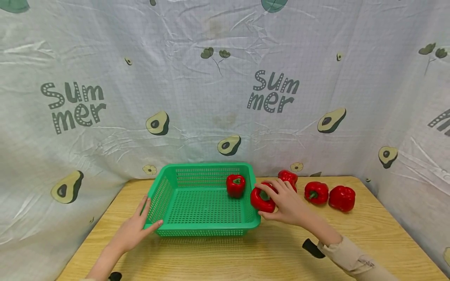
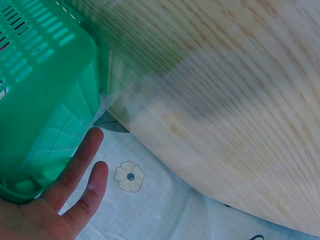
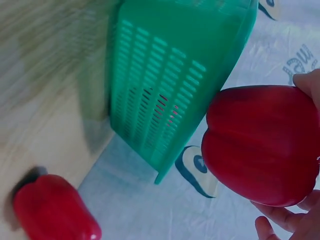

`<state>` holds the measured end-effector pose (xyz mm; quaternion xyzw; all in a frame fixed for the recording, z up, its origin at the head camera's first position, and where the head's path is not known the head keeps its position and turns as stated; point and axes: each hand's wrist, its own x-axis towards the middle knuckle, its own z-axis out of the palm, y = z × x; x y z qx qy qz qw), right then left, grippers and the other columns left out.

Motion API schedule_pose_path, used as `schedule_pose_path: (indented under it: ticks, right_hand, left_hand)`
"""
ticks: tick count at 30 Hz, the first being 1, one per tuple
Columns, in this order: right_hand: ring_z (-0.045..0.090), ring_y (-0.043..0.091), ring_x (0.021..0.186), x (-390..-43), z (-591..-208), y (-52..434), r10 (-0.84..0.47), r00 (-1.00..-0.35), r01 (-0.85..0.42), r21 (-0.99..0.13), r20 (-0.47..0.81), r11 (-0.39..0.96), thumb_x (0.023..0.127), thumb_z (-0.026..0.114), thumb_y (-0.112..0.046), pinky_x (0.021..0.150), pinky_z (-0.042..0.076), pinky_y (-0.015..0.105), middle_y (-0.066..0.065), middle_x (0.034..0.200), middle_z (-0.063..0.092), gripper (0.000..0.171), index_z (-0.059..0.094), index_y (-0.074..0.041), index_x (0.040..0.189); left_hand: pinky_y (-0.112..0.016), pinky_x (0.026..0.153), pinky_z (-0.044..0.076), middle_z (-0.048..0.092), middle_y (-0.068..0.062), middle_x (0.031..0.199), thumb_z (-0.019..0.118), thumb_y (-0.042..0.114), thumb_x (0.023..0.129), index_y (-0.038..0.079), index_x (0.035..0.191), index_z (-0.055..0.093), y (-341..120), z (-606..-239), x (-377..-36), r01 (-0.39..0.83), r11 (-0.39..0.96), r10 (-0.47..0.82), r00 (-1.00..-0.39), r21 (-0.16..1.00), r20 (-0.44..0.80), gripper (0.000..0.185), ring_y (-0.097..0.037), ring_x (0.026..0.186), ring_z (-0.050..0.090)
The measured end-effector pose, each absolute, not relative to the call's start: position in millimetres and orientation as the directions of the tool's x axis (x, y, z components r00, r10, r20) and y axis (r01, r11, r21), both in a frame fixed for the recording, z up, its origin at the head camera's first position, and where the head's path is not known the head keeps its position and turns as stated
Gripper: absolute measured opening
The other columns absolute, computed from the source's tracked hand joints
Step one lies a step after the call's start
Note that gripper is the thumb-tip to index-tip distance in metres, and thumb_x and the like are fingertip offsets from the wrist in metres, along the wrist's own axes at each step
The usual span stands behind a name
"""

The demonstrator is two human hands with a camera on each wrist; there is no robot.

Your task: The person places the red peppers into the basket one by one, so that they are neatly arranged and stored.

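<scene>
My right hand (image 1: 284, 203) grips a red bell pepper (image 1: 260, 201) at the right rim of a green plastic basket (image 1: 204, 226). In the right wrist view that bell pepper (image 3: 262, 145) hangs beside the basket's slotted side wall (image 3: 160, 90), with thumb and fingertips on its far side. Another red bell pepper (image 1: 235, 186) stands inside the basket, near its back right corner. At the basket's left side my left hand (image 1: 131, 230) rests against the rim, fingers straight and spread. The left wrist view shows two of its fingers (image 2: 80, 165) extended past the green wall.
To the right on the wooden table (image 1: 281, 257) lie more red bell peppers: one (image 1: 288, 177) partly behind my right hand, one (image 1: 316, 193) with its green stem showing, and one (image 1: 342, 198) farthest right. A printed white sheet (image 1: 197, 97) hangs behind the table.
</scene>
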<state>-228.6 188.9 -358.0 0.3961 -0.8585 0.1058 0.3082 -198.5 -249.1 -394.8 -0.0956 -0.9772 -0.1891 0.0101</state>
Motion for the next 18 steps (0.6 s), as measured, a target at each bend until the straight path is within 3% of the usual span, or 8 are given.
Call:
schedule_pose_path:
  ticks: [7, 18]
  right_hand:
    - [0.048, 0.021, 0.102, -241, -358, 171, -0.583, -0.516, -0.727, 0.039, 0.628, 0.686, 0.069, 0.068, -0.054, 0.077, 0.036, 0.036, 0.006, 0.116, 0.052, 0.071, 0.049, -0.014, 0.125]
    - [0.043, 0.021, 0.092, -260, -365, 149, -0.592, -0.523, -0.684, 0.111, 0.613, 0.721, 0.068, 0.065, -0.059, 0.075, 0.033, 0.037, 0.005, 0.116, 0.053, 0.078, 0.048, -0.011, 0.127]
  left_hand:
    - [-0.027, 0.043, 0.034, -0.003, -0.022, 0.149, 0.048, 0.048, 0.087, -0.003, 0.142, 0.002, -249, -394, -198, 0.184, 0.913, 0.177, -0.983, 0.363, 0.052, 0.088, -0.013, 0.053, 0.053]
    - [-0.027, 0.042, 0.033, -0.003, -0.021, 0.149, 0.048, 0.048, 0.087, -0.002, 0.143, 0.002, -249, -395, -199, 0.178, 0.919, 0.174, -0.984, 0.352, 0.043, 0.088, -0.011, 0.05, 0.05]
